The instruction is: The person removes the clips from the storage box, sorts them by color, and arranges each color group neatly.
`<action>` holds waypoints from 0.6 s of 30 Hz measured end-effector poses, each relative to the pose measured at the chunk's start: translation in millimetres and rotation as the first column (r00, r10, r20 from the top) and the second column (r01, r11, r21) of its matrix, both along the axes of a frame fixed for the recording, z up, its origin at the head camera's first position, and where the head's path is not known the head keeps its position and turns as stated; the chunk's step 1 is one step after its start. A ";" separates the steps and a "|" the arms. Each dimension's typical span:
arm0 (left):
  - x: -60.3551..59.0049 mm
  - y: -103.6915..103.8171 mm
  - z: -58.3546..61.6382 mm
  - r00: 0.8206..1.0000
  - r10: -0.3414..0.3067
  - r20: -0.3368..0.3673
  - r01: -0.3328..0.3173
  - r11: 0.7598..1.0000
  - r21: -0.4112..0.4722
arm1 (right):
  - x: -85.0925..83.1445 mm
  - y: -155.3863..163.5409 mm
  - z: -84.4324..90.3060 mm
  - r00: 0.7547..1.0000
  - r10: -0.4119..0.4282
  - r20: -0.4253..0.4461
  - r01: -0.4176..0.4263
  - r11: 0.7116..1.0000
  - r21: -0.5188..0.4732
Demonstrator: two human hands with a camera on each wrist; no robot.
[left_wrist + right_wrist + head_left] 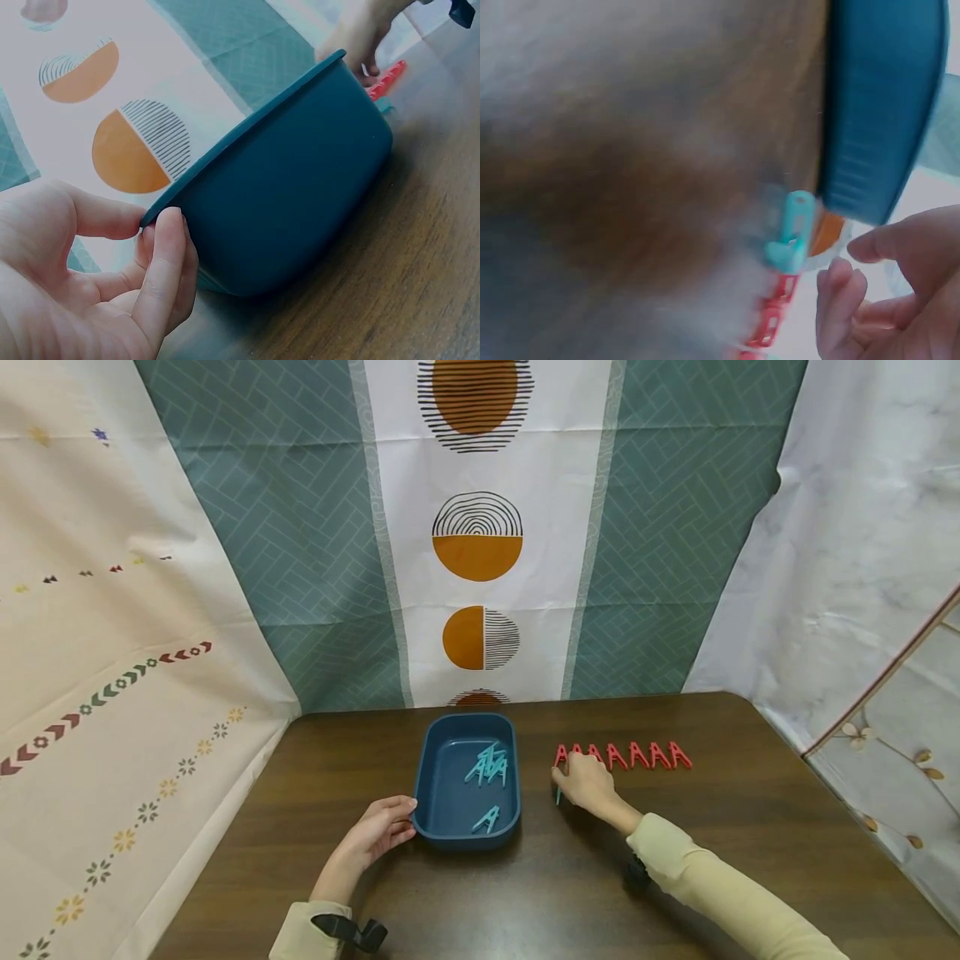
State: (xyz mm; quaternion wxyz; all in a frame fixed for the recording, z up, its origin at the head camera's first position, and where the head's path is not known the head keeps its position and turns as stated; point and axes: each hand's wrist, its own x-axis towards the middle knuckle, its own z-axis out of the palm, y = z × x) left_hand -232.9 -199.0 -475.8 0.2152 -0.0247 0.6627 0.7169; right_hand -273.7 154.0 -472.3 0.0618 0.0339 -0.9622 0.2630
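My left hand [386, 827] pinches the left rim of a dark blue plastic bin [427, 777], thumb above and fingers beneath, as the left wrist view shows. In the bin lie several teal clothespins [489, 764], most in a cluster, with one apart near the front. Right of the bin, my right hand [588, 783] is over the left end of a row of red clothespins [635, 755]. A teal clothespin [795, 229] lies on the table beside that hand. In the right wrist view, the thumb and fingers stand apart with nothing visible between them.
A brown wooden table [480, 902] bears everything. Behind it hangs a patterned green and white cloth [660, 527]. Cream cloth [112, 693] covers the left side, and marbled white cloth [847, 610] the right.
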 end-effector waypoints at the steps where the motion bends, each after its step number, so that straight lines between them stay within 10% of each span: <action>1: 0.1 -0.1 0.2 1.000 -0.001 -0.002 0.001 1.000 -0.003 | 0.9 -1.4 3.2 1.000 0.000 -0.026 0.000 1.000 0.003; 9: 0.9 0.0 0.8 1.000 0.007 -0.001 -0.007 1.000 -0.013 | 7.4 -22.9 31.0 0.978 0.090 -0.187 -0.113 0.987 -0.118; 18: 0.2 0.0 -1.0 1.000 -0.002 -0.002 0.002 1.000 -0.001 | 24.6 -60.1 51.3 0.926 0.358 -0.119 -0.372 0.918 -0.137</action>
